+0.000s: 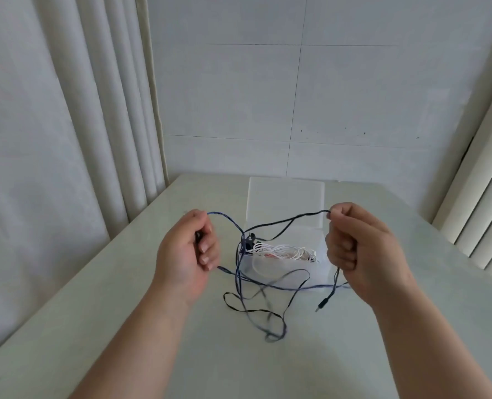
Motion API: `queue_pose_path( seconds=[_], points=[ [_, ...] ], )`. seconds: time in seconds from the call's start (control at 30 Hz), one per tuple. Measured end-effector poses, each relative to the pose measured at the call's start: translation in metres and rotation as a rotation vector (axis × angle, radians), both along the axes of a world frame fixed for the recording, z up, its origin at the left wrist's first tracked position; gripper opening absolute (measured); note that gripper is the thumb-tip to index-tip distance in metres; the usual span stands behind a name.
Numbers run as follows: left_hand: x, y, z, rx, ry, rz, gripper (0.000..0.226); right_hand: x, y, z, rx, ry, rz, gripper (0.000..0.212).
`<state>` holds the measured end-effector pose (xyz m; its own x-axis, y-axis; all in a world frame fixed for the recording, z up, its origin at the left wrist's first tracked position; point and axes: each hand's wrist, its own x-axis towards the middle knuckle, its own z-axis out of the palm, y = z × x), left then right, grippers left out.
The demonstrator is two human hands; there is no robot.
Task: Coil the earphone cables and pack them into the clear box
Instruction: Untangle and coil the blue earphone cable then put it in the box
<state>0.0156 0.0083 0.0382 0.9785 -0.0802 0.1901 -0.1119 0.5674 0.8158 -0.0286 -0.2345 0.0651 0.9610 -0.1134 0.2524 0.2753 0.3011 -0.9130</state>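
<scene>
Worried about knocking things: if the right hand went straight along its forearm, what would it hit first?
Likely the upright lid of the clear box, near its right edge, though the right hand is raised and depth is unclear.

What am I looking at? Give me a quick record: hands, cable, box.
left hand: grips the dark cable
right hand: fingers pinch the same cable; plug dangles below
dark cable: uncoiled, loose loops lying on the table
box: clear, lid open, behind the hands
white cables: bundled inside the box
</scene>
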Motion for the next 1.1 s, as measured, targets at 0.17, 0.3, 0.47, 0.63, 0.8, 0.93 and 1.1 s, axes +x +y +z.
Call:
queue_pose_path(
  seconds=[0.17, 0.3, 0.47, 0.63, 0.8, 0.93, 1.1],
  points=[
    [0.005, 0.009, 0.001, -0.06, 0.034, 0.154, 0.03, -0.008, -0.017, 0.007, 0.398, -0.156, 0.178, 0.004],
    [0.012, 0.018, -0.006, 0.019, 0.253, 0.415, 0.025, -0.011, -0.034, 0.007, 0.576, -0.216, 0.141, 0.005],
    [0.01, 0.014, -0.005, 0.252, 0.207, 0.315, 0.02, -0.01, -0.026, 0.005, 0.515, -0.196, 0.228, 0.004],
    [0.003, 0.007, 0.002, 0.557, 0.117, 0.338, 0.019, -0.01, -0.028, 0.005, 0.509, -0.209, 0.329, 0.01],
    [0.009, 0.017, -0.003, 1.312, 0.033, 0.597, 0.019, -0.01, -0.027, 0.006, 0.488, -0.204, 0.395, 0.012],
    [-0.009, 0.0, -0.002, 1.187, -0.411, 0.32, 0.025, -0.01, -0.026, 0.007, 0.429, -0.191, 0.397, 0.009],
    [-0.015, -0.012, -0.015, 1.575, -0.523, -0.165, 0.028, -0.006, -0.03, 0.005, 0.005, -0.052, 0.125, 0.007]
  ],
)
